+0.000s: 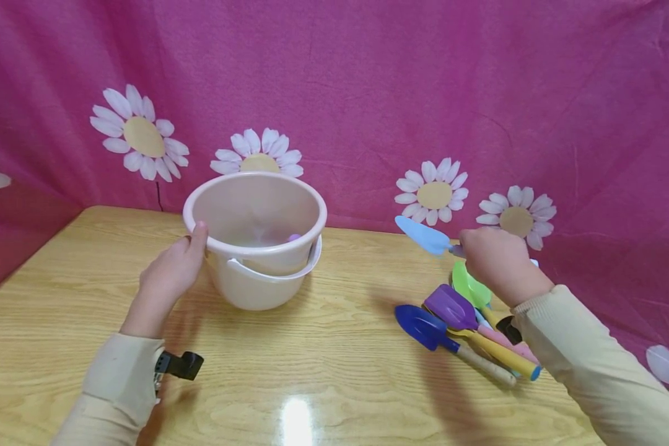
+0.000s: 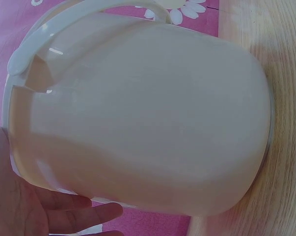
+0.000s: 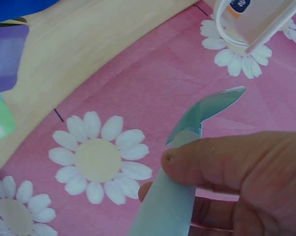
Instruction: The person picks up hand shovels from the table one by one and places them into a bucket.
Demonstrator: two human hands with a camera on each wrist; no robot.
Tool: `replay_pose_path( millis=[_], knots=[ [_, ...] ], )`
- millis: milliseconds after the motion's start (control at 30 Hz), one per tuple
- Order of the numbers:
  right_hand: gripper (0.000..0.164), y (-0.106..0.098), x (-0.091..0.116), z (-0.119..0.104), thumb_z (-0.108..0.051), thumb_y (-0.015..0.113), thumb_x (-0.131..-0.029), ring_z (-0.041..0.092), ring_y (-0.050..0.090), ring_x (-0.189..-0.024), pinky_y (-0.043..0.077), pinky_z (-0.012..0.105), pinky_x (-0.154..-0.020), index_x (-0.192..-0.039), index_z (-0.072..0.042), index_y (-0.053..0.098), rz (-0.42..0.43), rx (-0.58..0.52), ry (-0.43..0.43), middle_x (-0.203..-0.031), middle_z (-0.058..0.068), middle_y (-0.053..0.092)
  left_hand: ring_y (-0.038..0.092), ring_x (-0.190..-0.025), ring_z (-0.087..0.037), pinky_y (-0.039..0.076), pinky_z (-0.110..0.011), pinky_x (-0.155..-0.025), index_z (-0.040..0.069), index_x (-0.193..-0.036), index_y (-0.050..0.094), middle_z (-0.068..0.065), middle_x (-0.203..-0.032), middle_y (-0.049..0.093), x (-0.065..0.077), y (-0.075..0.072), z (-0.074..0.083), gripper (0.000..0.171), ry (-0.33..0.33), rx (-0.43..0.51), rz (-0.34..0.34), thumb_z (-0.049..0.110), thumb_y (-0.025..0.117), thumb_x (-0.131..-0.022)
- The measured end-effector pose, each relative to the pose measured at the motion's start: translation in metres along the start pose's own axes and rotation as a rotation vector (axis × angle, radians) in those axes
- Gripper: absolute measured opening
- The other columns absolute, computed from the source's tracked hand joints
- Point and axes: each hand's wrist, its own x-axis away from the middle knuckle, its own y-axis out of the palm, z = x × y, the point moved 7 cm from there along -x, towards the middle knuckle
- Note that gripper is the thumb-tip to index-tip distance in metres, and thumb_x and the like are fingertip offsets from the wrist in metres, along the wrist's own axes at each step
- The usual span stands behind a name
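My left hand (image 1: 173, 263) holds a pale pink bucket (image 1: 259, 285) at the left of its rim, thumb up at the edge. In the left wrist view, the fingers (image 2: 84, 216) lie along the bucket's outer wall. The bucket stands upright, its handle hanging down in front, and a bit of something purple (image 1: 294, 237) shows inside. My right hand (image 1: 496, 263) grips a toy trowel with a light blue blade (image 1: 424, 235), raised above the table with the blade toward the bucket. The right wrist view shows the thumb pressed on its pale handle (image 3: 170, 206).
Under my right arm lies a pile of toy garden tools: a dark blue trowel (image 1: 424, 326), a purple shovel (image 1: 451, 306), a green scoop (image 1: 469, 286) and several handles. The wooden table (image 1: 323, 384) ends at a pink cloth with daisies (image 1: 345, 93).
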Motion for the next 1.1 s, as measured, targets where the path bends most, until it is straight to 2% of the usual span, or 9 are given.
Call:
replay_pose_path(
  millis=[167, 333, 467, 700, 900, 1100],
  knots=[
    [0.008, -0.011, -0.004, -0.009, 0.003, 0.061, -0.073, 0.020, 0.047, -0.048, 0.042, 0.032, -0.037, -0.080, 0.000, 0.058, -0.029, 0.012, 0.003, -0.057, 0.006, 0.051, 0.043, -0.106, -0.045, 0.036, -0.054, -0.071, -0.001, -0.131, 0.037, -0.027, -0.124, 0.044, 0.000, 0.001, -0.001, 0.087, -0.003, 0.006, -0.007, 0.061, -0.003, -0.086],
    [0.007, -0.019, -0.008, -0.021, 0.003, 0.061, -0.074, 0.020, 0.046, -0.047, 0.042, 0.031, -0.038, -0.080, 0.000, 0.058, -0.017, 0.023, -0.020, -0.056, 0.006, 0.050, 0.041, -0.108, -0.046, 0.036, -0.056, -0.073, -0.002, -0.132, 0.036, -0.028, -0.125, 0.043, 0.001, 0.000, 0.000, 0.085, 0.000, -0.001, -0.007, 0.059, -0.003, -0.088],
    [0.006, -0.023, -0.011, -0.026, 0.004, 0.060, -0.075, 0.020, 0.045, -0.047, 0.043, 0.032, -0.038, -0.079, 0.001, 0.058, 0.007, 0.031, -0.035, -0.056, 0.006, 0.051, 0.040, -0.110, -0.047, 0.036, -0.057, -0.074, -0.003, -0.132, 0.035, -0.029, -0.126, 0.041, 0.002, -0.001, 0.001, 0.085, 0.000, -0.004, -0.006, 0.059, -0.004, -0.088],
    [0.007, -0.026, -0.015, -0.031, 0.005, 0.056, -0.076, 0.027, 0.051, -0.053, 0.045, 0.042, -0.042, -0.081, 0.001, 0.058, 0.041, 0.056, -0.035, -0.063, 0.012, 0.054, 0.042, -0.108, -0.046, 0.036, -0.055, -0.073, -0.002, -0.131, 0.037, -0.028, -0.125, 0.043, 0.003, -0.001, 0.001, 0.085, 0.000, 0.000, -0.001, 0.059, -0.003, -0.088],
    [0.012, -0.030, -0.017, -0.036, 0.004, 0.063, -0.073, 0.028, 0.054, -0.055, 0.047, 0.041, -0.042, -0.084, 0.004, 0.059, 0.078, 0.095, -0.055, -0.066, 0.015, 0.054, 0.042, -0.109, -0.046, 0.036, -0.056, -0.074, -0.002, -0.132, 0.036, -0.028, -0.125, 0.043, 0.002, 0.000, 0.000, 0.085, 0.006, 0.007, 0.000, 0.059, -0.003, -0.088],
    [0.012, -0.034, -0.018, -0.041, 0.006, 0.063, -0.073, 0.029, 0.055, -0.056, 0.046, 0.040, -0.041, -0.083, 0.003, 0.059, 0.096, 0.103, -0.073, -0.065, 0.015, 0.055, 0.043, -0.108, -0.045, 0.036, -0.055, -0.074, -0.001, -0.132, 0.036, -0.027, -0.125, 0.044, 0.002, 0.000, 0.000, 0.086, -0.004, 0.010, -0.002, 0.061, -0.003, -0.087]
  ],
)
